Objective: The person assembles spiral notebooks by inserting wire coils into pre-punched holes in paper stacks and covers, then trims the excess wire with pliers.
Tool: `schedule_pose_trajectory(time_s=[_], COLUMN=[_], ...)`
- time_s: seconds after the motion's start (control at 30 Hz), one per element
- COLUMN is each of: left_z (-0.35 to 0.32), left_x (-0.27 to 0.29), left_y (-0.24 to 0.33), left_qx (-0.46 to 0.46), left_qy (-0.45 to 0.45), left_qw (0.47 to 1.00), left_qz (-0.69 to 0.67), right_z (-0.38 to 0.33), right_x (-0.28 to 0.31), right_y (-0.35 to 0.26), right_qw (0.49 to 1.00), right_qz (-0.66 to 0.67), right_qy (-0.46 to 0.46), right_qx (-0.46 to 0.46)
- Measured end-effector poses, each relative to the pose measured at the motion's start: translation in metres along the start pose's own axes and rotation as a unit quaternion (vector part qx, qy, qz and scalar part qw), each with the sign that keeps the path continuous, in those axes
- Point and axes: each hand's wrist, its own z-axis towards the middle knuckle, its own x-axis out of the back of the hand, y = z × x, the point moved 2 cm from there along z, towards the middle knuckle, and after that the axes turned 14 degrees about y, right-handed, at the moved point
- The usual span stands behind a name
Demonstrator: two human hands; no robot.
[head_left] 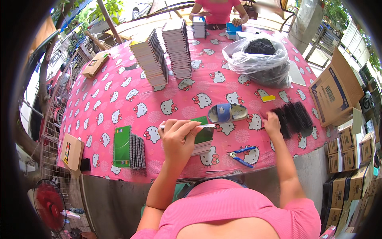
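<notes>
My left hand [178, 134] is closed around a thin sheaf of bound-size pages [207, 126], seen edge-on as a white strip. Below it stands a stack of green-covered notebooks [203, 136], partly hidden by the hand. My right hand [271, 124] has its fingers drawn together at the left side of a pile of black spiral binding coils [295, 119]; what is between the fingertips, if anything, is too small to make out. Between the hands lie blue-handled pliers [242, 155] and, farther off, a blue patterned slide sandal [227, 113].
Spiral-bound green notebooks [123, 147] stand at left. Two tall notebook stacks [177, 49] rise farther back, near a clear plastic bag [258, 59] with black contents. A yellow strip [268, 98] lies by the coils. An open cardboard box [334, 91] stands right. Across the table a person handles a blue notebook [234, 28].
</notes>
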Motion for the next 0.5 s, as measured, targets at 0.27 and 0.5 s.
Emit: schedule_pose_trajectory(time_s=[0.27, 0.5], left_z=[0.000, -0.009], left_x=[0.006, 0.004], left_y=[0.007, 0.001], left_qx=[0.000, 0.029], left_qy=[0.011, 0.018], left_qw=[1.000, 0.999], left_qz=[-0.010, 0.000], right_z=[-0.010, -0.009], right_x=[0.064, 0.132], right_y=[-0.126, -0.226], right_qw=[0.952, 0.883], right_qz=[0.288, 0.448], right_qy=[-0.052, -0.023], right_qx=[0.093, 0.141])
